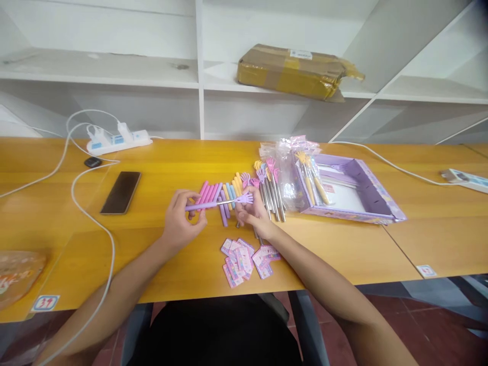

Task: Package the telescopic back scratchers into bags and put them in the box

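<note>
A purple back scratcher (204, 206) lies sideways between my two hands, its handle joined to a short metal rod and a claw head. My left hand (180, 218) grips the handle end with thumb and fingers. At the other end, my right hand (254, 209) pinches the scratcher near its claw. Behind and below it, loose handles (209, 189) in pink, purple, blue and yellow lie in a row. Metal rods with coloured claw heads (275, 190) are piled to the right of my right hand. Small printed cards (238, 260) are scattered nearer to me.
A purple open box (375, 190) at right holds bagged back scratchers (313, 178); clear plastic bags (284, 170) lie beside it. At left are a phone (121, 192), a power strip (120, 143) and a white cable (102, 229). A taped carton (290, 73) rests on the shelf.
</note>
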A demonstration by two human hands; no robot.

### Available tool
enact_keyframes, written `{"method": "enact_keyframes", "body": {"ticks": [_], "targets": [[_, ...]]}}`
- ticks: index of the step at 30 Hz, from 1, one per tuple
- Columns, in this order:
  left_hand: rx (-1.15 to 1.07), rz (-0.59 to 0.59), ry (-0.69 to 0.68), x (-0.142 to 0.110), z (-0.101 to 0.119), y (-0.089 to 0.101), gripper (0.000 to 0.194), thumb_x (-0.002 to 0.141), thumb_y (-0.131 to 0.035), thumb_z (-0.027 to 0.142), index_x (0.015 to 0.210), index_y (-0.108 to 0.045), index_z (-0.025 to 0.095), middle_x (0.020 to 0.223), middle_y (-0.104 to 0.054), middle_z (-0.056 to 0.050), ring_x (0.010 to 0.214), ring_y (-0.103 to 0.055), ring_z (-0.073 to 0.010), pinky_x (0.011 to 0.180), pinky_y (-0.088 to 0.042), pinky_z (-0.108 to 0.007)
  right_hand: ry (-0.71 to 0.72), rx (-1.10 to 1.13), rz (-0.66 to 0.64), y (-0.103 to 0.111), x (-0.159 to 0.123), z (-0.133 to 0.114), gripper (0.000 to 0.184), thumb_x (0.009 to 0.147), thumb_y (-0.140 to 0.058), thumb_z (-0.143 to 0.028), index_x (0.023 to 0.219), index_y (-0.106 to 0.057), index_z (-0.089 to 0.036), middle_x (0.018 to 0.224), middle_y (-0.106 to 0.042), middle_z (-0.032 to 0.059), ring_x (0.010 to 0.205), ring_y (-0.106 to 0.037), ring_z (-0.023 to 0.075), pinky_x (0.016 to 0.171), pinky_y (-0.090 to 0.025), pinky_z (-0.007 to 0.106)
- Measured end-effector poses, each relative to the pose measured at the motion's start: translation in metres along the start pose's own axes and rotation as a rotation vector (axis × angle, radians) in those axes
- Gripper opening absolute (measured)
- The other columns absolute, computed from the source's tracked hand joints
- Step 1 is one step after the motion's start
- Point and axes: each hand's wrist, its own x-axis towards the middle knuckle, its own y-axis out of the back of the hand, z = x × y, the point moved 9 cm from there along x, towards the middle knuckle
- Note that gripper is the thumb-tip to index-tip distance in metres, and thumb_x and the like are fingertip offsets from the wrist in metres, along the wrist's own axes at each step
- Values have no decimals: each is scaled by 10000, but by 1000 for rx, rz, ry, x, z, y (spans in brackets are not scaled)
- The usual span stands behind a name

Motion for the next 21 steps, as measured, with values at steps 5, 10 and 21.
{"method": "enact_keyframes", "body": {"ticks": [5,10,21], "targets": [[163,-113,-71,13,-10,-3,305,897,-749,276,1174,-640,212,1069,-700,-47,801,-619,-167,829,-536,-334,-50,-130,59,4,10,-4,399,976,-639,-392,1208,-323,-317,747,-464,-109,563,-505,108,587,-439,240],[728,-394,-68,24,-21,-9,281,980,-704,461,985,-710,181,934,-753,-120,952,-627,-306,853,-465,-412,-91,-475,42,12,23,-25,238,1000,-528,-293,1218,-442,-254,730,-501,-84,580,-531,130,615,-441,259],[824,-640,-228,0,22,-19,251,1093,-433,215,1092,-674,146,1026,-725,-127,937,-688,-266,742,-467,-347,47,-1929,-222,-23,4,-63,214,1022,-467,-65,1154,-609,-156,1072,-692,121,883,-679,221,620,-366,292]]}}
